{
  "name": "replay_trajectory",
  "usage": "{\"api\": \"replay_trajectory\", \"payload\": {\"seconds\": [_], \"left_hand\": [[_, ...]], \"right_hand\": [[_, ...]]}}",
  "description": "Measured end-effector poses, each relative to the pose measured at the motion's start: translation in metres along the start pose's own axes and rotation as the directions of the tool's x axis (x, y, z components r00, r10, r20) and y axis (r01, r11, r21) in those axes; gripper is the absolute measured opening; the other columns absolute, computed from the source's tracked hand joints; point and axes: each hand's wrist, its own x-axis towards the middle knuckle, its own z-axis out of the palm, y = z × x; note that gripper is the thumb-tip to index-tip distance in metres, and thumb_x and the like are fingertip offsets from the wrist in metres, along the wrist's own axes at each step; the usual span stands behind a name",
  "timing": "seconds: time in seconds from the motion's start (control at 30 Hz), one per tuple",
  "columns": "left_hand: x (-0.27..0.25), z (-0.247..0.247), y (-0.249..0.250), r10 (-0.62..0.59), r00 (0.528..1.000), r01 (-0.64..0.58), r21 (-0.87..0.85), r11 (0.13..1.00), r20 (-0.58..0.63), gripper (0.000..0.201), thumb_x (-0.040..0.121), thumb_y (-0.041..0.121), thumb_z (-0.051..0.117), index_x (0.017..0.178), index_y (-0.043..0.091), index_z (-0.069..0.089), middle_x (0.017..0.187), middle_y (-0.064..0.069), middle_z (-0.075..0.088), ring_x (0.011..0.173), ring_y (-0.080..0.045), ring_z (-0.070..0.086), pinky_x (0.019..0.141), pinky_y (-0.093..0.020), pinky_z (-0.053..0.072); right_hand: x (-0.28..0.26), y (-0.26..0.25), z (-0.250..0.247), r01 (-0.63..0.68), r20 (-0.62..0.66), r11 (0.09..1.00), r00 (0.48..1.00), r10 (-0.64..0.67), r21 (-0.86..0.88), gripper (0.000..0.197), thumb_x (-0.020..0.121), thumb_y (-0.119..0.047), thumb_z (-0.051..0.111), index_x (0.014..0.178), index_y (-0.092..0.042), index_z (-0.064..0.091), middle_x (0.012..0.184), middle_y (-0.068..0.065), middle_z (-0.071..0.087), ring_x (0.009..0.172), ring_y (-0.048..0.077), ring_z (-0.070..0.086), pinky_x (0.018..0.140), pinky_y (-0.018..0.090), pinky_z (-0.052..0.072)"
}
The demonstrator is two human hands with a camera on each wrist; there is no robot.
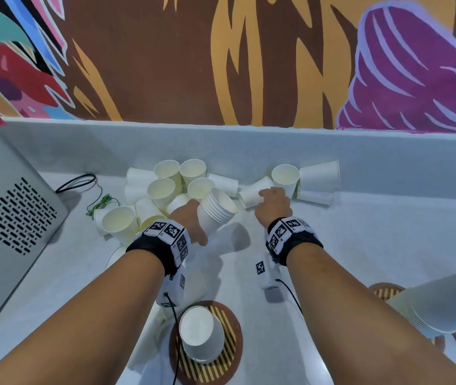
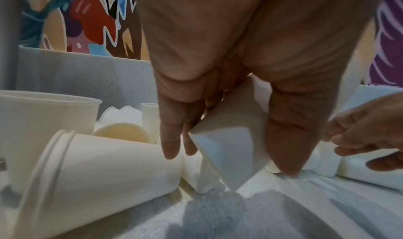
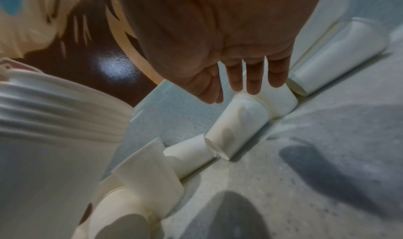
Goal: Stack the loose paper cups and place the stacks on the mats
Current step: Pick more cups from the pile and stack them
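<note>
Head view: mid-collection step, building a stack in the air. Left hand point(image 1: 190, 220) wrapped round a nested stack point(image 1: 215, 211) of several cups, tilted, mouth aimed up and right, clear of the counter point(image 1: 374, 232). Left wrist view confirms: thumb on one side of the stack base point(image 2: 226, 149), fingers point(image 2: 172, 135) on the other.

Right hand point(image 1: 274, 202) down on a lying cup point(image 1: 252, 194) just right of the stack, base pointing toward the left hand. Right wrist view shows fingertips point(image 3: 253, 80) extended over that lying cup's point(image 3: 240, 122) rim end; looks like touching or about to close, not yet a firm wrap. Grasp not confirmed, fingers read as relaxed-straight.

Remaining loose cups: big cluster point(image 1: 165, 184) behind and left of the left hand, some upright, some on their sides; smaller group point(image 1: 315, 176) against the back wall at right. Finished stacks, inverted: one on the near mat point(image 1: 229, 343), a taller leaning one point(image 1: 438, 307) on the right mat point(image 1: 385, 291).

Likely next: close fingers on the lying cup, lift, turn it mouth-up to match the stack's tilt, seat it in the top cup. Paper walls thin, so light squeeze. Plenty of cups left; task roughly mid-way by my estimate.
</note>
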Motion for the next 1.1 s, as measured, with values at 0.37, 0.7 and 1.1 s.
{"api": "replay_trajectory", "payload": {"seconds": [0.37, 0.7, 1.1], "left_hand": [[0.017, 0.002, 0.001, 0.034, 0.999, -0.032, -0.061, 0.998, 0.019, 0.081, 0.058, 0.020, 0.087, 0.125, 0.011, 0.042, 0.115, -0.007, 0.060, 0.105, -0.029, 0.059, 0.088, -0.039, 0.050], [0.026, 0.004, 0.004, 0.010, 0.998, -0.010, -0.011, 1.000, 0.057, 0.078, 0.063, 0.020, 0.085, 0.127, 0.009, 0.042, 0.117, -0.009, 0.061, 0.106, -0.030, 0.060, 0.089, -0.038, 0.051], [0.032, 0.006, -0.002, 0.004, 0.998, -0.003, -0.008, 1.000, 0.060, 0.076, 0.057, 0.023, 0.088, 0.121, 0.011, 0.049, 0.108, -0.006, 0.065, 0.097, -0.029, 0.064, 0.087, -0.040, 0.054]], "right_hand": [[0.026, 0.010, 0.015, -0.068, 0.030, 0.997, 0.997, 0.067, 0.047, 0.057, 0.086, -0.012, 0.048, 0.142, -0.024, 0.038, 0.144, 0.009, 0.028, 0.127, 0.033, 0.035, 0.108, 0.044, 0.033], [0.047, 0.001, 0.030, 0.068, 0.034, 0.996, 0.997, -0.065, -0.065, 0.064, 0.091, -0.028, 0.048, 0.146, -0.041, 0.019, 0.158, 0.000, 0.006, 0.135, 0.032, 0.026, 0.107, 0.047, 0.032], [0.056, -0.008, 0.028, 0.123, 0.063, 0.990, 0.991, -0.119, -0.073, 0.050, 0.085, -0.021, 0.055, 0.131, -0.033, 0.040, 0.127, 0.009, 0.042, 0.117, 0.031, 0.042, 0.096, 0.041, 0.038]]}}
